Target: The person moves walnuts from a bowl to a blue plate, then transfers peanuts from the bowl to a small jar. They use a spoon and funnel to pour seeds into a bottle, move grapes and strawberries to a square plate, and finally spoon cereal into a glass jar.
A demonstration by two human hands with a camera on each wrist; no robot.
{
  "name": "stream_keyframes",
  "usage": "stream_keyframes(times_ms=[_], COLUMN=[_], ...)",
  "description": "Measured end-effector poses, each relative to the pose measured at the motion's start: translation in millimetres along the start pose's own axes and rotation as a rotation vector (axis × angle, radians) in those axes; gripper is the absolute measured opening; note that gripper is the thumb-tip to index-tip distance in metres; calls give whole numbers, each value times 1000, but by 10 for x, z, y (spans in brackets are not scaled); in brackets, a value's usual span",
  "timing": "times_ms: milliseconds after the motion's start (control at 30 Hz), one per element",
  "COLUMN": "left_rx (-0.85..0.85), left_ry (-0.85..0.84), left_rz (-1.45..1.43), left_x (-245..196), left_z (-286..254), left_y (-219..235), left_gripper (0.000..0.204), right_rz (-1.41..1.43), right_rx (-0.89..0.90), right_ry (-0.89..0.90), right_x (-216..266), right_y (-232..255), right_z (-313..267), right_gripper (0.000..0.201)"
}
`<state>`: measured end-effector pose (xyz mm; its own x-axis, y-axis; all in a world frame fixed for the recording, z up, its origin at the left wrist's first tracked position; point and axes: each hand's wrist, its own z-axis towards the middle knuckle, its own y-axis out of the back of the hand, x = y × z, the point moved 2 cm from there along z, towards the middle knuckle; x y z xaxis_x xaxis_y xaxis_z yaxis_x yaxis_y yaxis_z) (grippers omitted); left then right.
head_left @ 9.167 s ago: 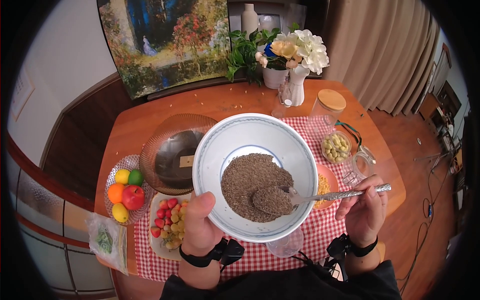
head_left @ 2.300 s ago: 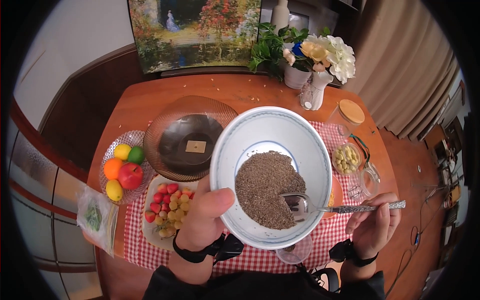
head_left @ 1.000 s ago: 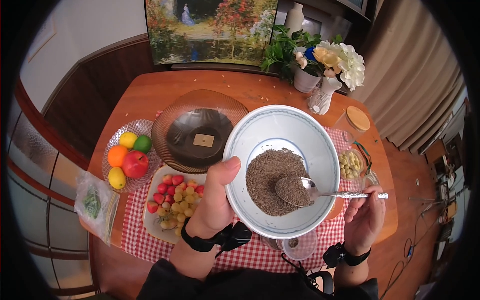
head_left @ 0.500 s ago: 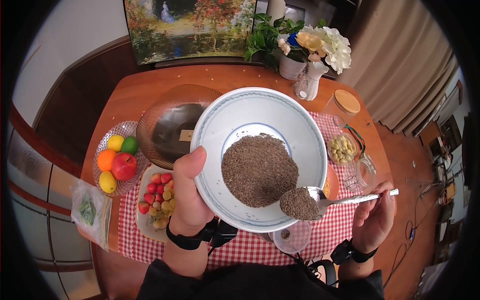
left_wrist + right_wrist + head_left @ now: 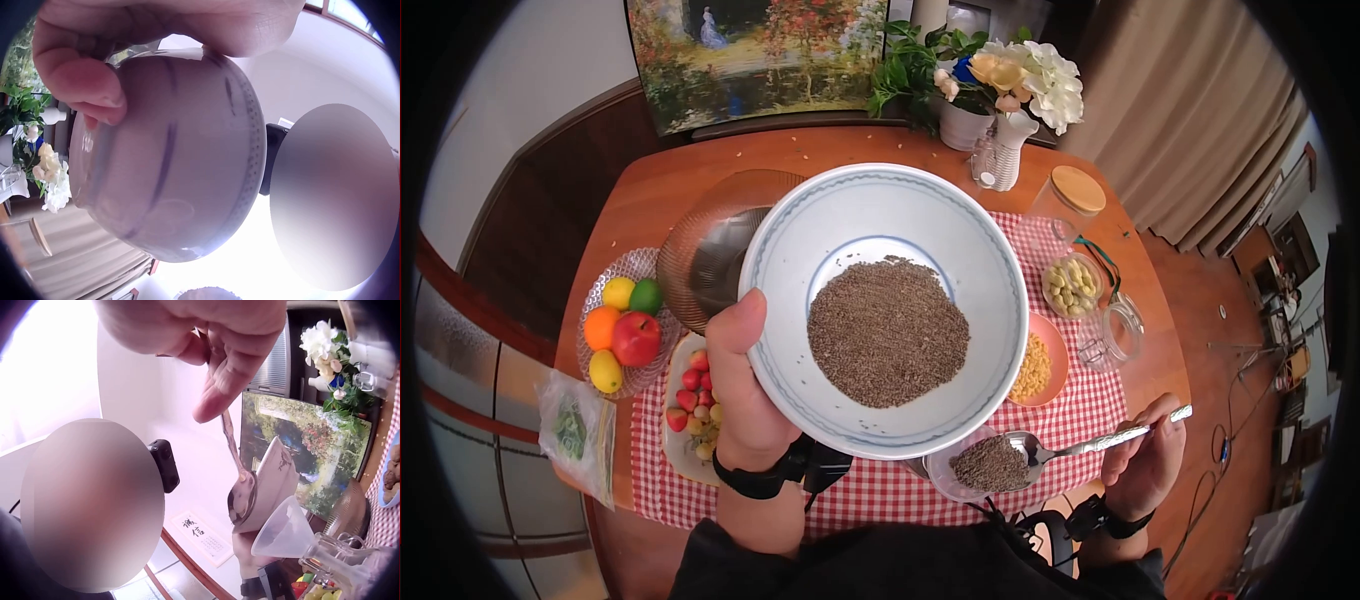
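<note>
My left hand [image 5: 745, 400] grips a white bowl [image 5: 990, 260] with blue trim, thumb over the rim and fingers under its outside. Small grey-brown seeds [image 5: 888, 335] are heaped inside. At the handle's end, my right hand [image 5: 1150, 455] pinches a metal spoon [image 5: 1100, 440], whose bowl carries a mound of the same seeds. In the head view the loaded spoon is outside the bowl's near rim and overlaps a clear plastic funnel [image 5: 945, 480]. From the right wrist, this funnel [image 5: 284, 531] shows set in the mouth of a glass bottle [image 5: 337, 559].
Behind the bowl is a brown glass dish [image 5: 700, 240]. Left lie a fruit plate [image 5: 662, 350], a strawberry-and-grape tray [image 5: 675, 450] and a plastic bag [image 5: 575, 430]. Right stand an orange bowl [image 5: 1055, 355], a jar of pale green pieces [image 5: 1072, 285] and a wooden-lidded jar [image 5: 1075, 195].
The right hand has lifted the spoon of seeds out of the bowl, over its near rim and down to the funnel. The left hand keeps holding the bowl, now further left in view.
</note>
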<state>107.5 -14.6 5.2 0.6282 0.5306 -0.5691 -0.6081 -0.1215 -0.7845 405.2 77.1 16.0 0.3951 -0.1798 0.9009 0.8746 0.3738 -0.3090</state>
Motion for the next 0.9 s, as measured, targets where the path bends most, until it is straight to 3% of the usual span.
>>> stream_keyframes(times_ms=[167, 467, 900], left_rx=[-80, -65, -106], left_ry=[-11, -32, -72], left_rz=[22, -27, -30], left_x=[-7, -13, -70], left_z=[-10, -18, -26], left_y=[65, 74, 52], left_gripper=[62, 61, 59], right_rz=[-2, -43, -99], right_rx=[86, 143, 136], right_ry=[-17, -10, -37], right_x=[-28, -42, 42], right_y=[14, 42, 32], right_z=[-29, -33, -27], right_gripper=[19, 20, 23])
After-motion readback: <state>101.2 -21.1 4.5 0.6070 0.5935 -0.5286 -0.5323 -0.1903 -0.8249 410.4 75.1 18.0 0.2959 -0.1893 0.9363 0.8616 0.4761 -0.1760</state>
